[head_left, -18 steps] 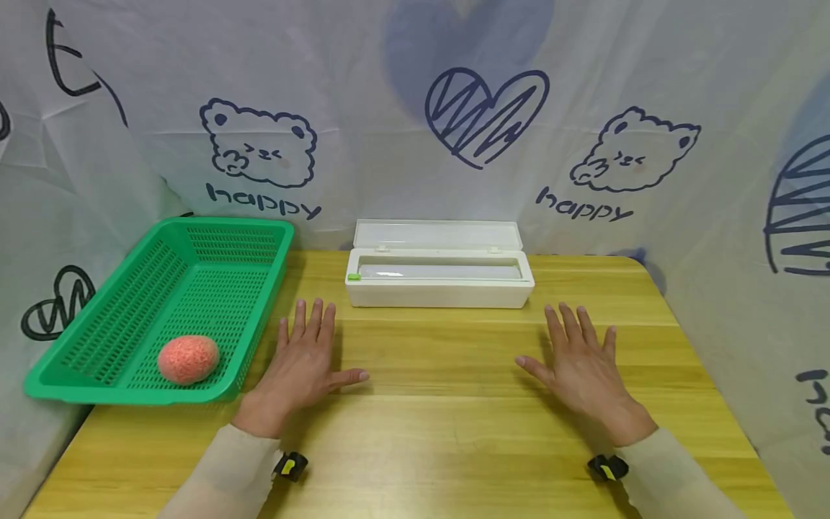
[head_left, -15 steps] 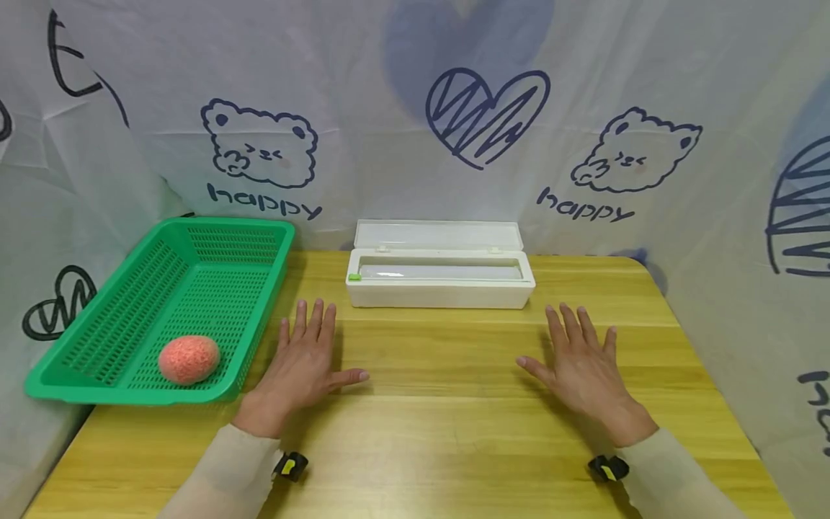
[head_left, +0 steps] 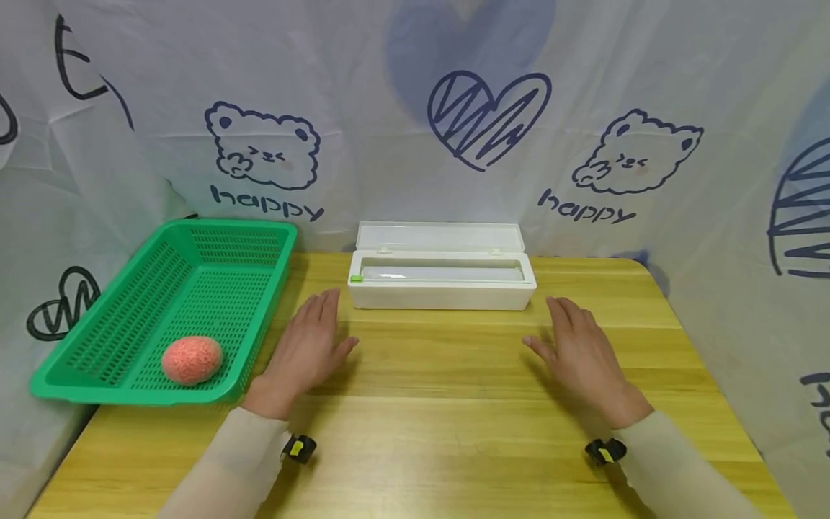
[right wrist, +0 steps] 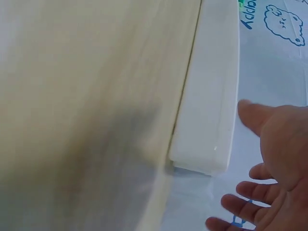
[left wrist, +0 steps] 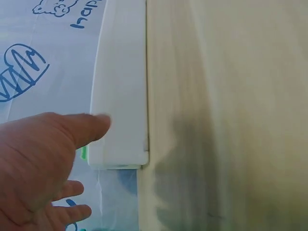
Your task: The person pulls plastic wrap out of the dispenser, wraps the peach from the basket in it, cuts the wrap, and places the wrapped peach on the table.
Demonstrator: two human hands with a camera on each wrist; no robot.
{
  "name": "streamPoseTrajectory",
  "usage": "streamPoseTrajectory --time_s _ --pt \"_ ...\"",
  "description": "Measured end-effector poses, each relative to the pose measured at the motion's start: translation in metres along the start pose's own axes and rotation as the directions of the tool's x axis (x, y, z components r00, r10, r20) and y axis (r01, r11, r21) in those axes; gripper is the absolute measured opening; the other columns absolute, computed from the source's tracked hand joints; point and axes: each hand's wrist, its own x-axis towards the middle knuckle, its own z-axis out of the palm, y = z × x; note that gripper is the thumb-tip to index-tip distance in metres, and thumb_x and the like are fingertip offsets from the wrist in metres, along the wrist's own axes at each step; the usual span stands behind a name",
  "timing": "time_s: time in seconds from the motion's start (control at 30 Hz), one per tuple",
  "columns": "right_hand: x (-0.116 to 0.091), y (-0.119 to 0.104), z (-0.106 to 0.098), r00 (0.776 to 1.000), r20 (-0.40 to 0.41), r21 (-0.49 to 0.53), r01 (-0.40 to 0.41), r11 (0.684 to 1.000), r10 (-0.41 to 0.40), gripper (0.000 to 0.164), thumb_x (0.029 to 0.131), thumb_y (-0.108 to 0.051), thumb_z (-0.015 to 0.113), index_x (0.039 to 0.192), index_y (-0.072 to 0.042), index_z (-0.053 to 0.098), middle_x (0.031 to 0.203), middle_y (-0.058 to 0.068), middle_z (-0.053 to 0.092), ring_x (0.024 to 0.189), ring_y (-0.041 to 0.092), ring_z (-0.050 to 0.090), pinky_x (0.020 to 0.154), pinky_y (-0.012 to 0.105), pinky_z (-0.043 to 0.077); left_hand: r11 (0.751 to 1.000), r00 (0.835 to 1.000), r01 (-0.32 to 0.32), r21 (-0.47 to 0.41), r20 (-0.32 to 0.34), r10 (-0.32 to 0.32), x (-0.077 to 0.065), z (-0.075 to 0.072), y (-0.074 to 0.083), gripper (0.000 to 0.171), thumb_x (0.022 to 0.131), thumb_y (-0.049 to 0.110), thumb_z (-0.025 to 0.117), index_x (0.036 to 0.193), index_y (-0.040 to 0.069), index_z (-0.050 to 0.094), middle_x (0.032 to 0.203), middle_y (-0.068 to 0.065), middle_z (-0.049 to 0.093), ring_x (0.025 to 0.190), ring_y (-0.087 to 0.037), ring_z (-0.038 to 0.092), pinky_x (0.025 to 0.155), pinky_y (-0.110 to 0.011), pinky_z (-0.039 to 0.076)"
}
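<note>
A white cling film dispenser (head_left: 442,297) lies lengthwise at the back of the table, its lid (head_left: 441,236) up and a pale roll (head_left: 447,274) visible inside. A small green slider (head_left: 357,278) sits at its left end. My left hand (head_left: 305,349) hovers near that end, thumb spread, holding nothing. On the opposite side my right hand (head_left: 583,357) is also raised above the wood, with fingers extended and nothing in them. Both wrist views show the dispenser's front wall (left wrist: 120,86) beyond the thumbs. A rough, coral-coloured egg-shaped object (head_left: 192,360) rests in the green basket (head_left: 158,396).
The basket takes up the left side of the wooden table (head_left: 447,432), close beside my left hand. White cloth (head_left: 376,166) with drawn bears and hearts hangs behind and around the table. The table's right edge (head_left: 710,375) slopes away past my right hand.
Both hands have lifted and turned inward, with their spread fingers drawing closer together. The left thumb has tilted up. Dispenser, basket and coral object stay put; the head view shifts slightly.
</note>
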Motion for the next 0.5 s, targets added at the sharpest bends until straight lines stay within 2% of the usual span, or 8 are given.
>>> streamPoseTrajectory --time_s 0.17,0.27,0.37,0.5 --pt "0.026 -0.001 -0.006 1.000 -0.016 0.056 0.009 0.998 -0.008 0.059 0.089 -0.030 0.070 0.133 0.004 0.048 0.121 0.025 0.053 0.108 0.040 0.050 0.089 0.058 0.047 0.997 0.996 0.025 -0.076 -0.085 -0.031 0.032 -0.007 0.003 0.058 0.090 0.026 0.068 0.137 0.001 0.046 0.135 -0.021 0.050 0.124 -0.038 0.043 0.105 -0.052 0.039" --pt "0.048 0.000 -0.004 1.000 0.008 0.092 -0.022 0.996 0.021 0.051 0.090 -0.026 0.069 0.129 0.002 0.053 0.116 0.022 0.055 0.105 0.037 0.053 0.087 0.055 0.048 0.997 0.993 0.003 -0.081 -0.121 -0.012 0.054 -0.011 0.004 0.044 0.089 0.021 0.069 0.128 0.003 0.056 0.129 -0.019 0.056 0.119 -0.037 0.047 0.103 -0.051 0.041" --pt "0.066 0.002 0.000 0.995 0.069 0.120 -0.077 0.990 0.069 0.048 0.092 -0.025 0.066 0.128 0.003 0.054 0.117 0.021 0.055 0.104 0.035 0.053 0.090 0.054 0.047 0.999 0.994 -0.026 -0.040 -0.109 0.022 0.071 -0.013 0.005 0.039 0.088 0.019 0.070 0.123 0.004 0.061 0.125 -0.018 0.059 0.115 -0.037 0.049 0.100 -0.050 0.043" --pt "0.082 0.003 0.005 0.983 0.151 0.144 -0.130 0.981 0.108 0.049 0.094 -0.027 0.064 0.130 0.003 0.053 0.120 0.021 0.054 0.107 0.035 0.052 0.094 0.053 0.046 0.999 0.999 -0.044 -0.002 -0.033 0.044 0.085 -0.011 0.005 0.036 0.088 0.017 0.069 0.122 0.005 0.063 0.122 -0.017 0.061 0.113 -0.037 0.049 0.098 -0.049 0.044"
